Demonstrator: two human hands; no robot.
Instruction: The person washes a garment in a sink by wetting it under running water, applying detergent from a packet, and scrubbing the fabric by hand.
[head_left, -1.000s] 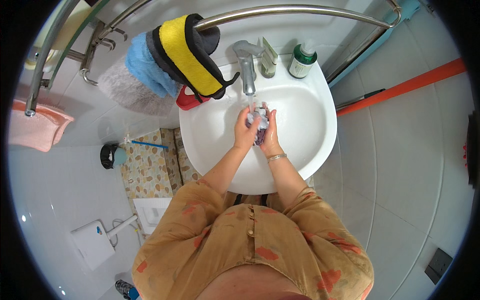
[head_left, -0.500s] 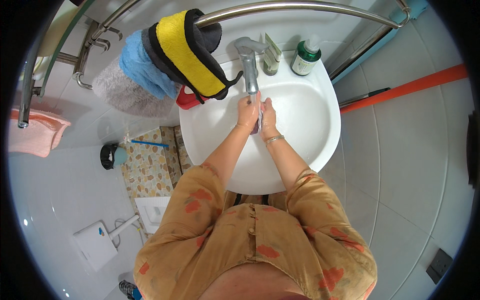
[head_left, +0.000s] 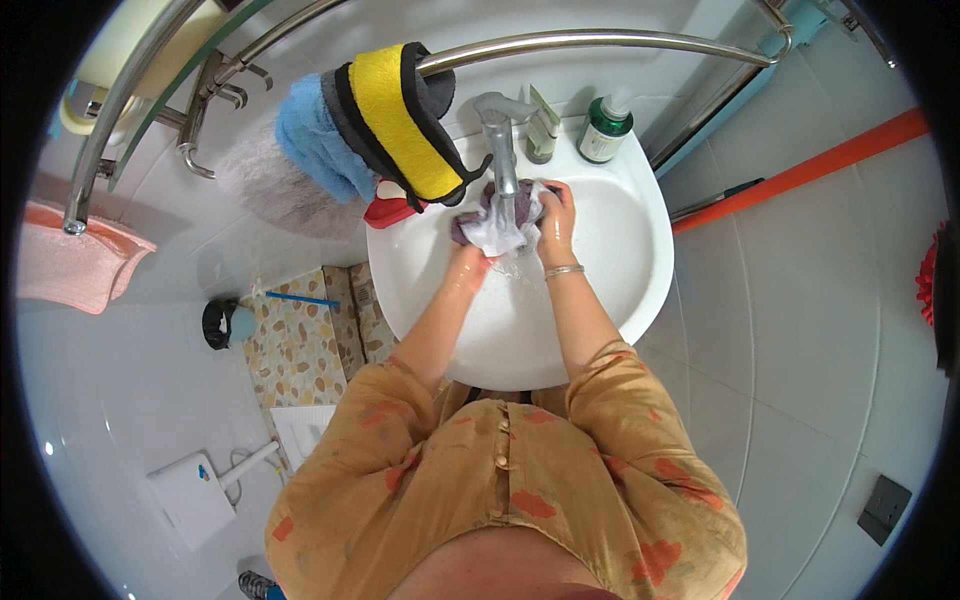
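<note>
A wet cloth (head_left: 490,237), white and greyish purple, is spread under the chrome faucet (head_left: 503,165) in the white washbasin (head_left: 625,270). Water runs over it and splashes below. My left hand (head_left: 468,264) is beneath the cloth's left part and carries it, its fingers covered by the fabric. On the other side my right hand (head_left: 557,228), with a silver bangle at the wrist, has its fingers curled around the cloth's right edge. The cloth partly hides those fingertips.
A green pump bottle (head_left: 605,128) and a pale green tube (head_left: 542,128) stand behind the basin. Yellow, black and blue towels (head_left: 405,120) hang from the metal rail (head_left: 590,40), close to the faucet's left. A red object (head_left: 390,208) sits at the basin's left rim.
The cloth, earlier bunched between my two closed hands, is now opened out under the water. My hands have moved apart, the left one lower and to the left, the right one to the right.
</note>
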